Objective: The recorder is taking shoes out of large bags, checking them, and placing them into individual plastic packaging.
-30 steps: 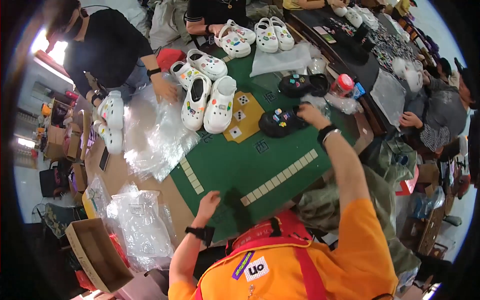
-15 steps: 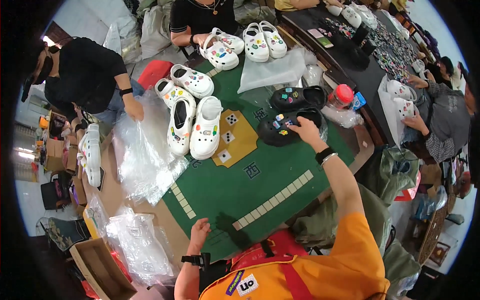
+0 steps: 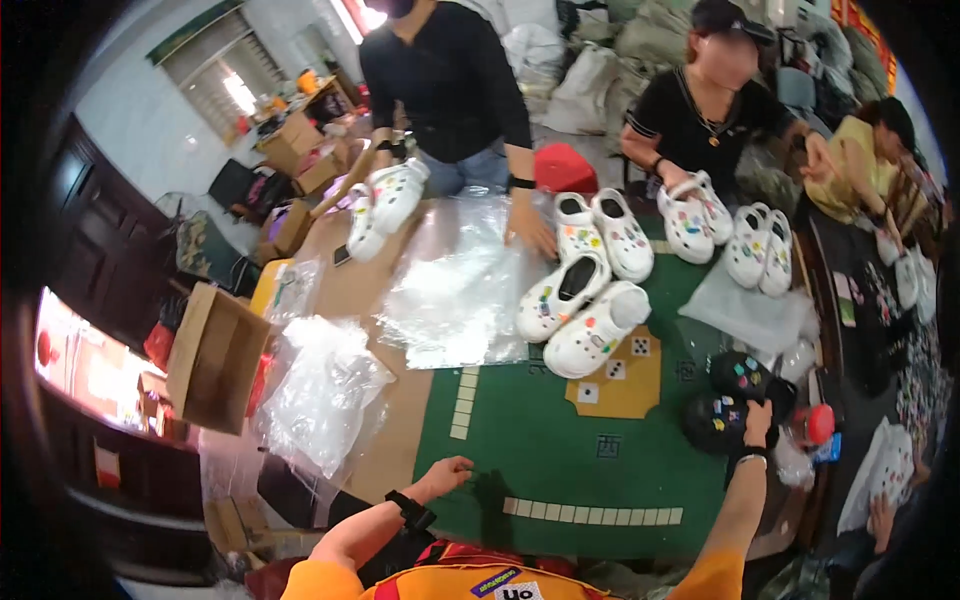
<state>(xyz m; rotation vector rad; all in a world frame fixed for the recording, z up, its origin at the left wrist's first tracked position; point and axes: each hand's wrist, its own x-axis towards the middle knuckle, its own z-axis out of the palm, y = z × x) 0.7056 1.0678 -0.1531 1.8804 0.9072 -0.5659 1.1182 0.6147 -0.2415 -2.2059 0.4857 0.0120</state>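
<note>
At the right of the green mat, my right hand grips the near one of two black clogs by its opening. Colourful charms dot its upper. The other black clog lies just behind it, charms on top. My left hand hovers over the mat's near left side, fingers curled together with nothing in them. Further back in the middle stand white clogs with charms: a front pair and a pair behind. My right fingertips are partly hidden against the black clog.
Clear plastic bags lie at the back left, under a co-worker's hand; that person holds white clogs. Another person handles white clogs at the back. A red-lidded jar stands right of the black clogs. An open cardboard box is at left.
My view has swung left, so the table appears further right. My right hand stays at the near black clog. My left hand's fingers reach out a little more; the co-worker's white clogs are turned differently.
</note>
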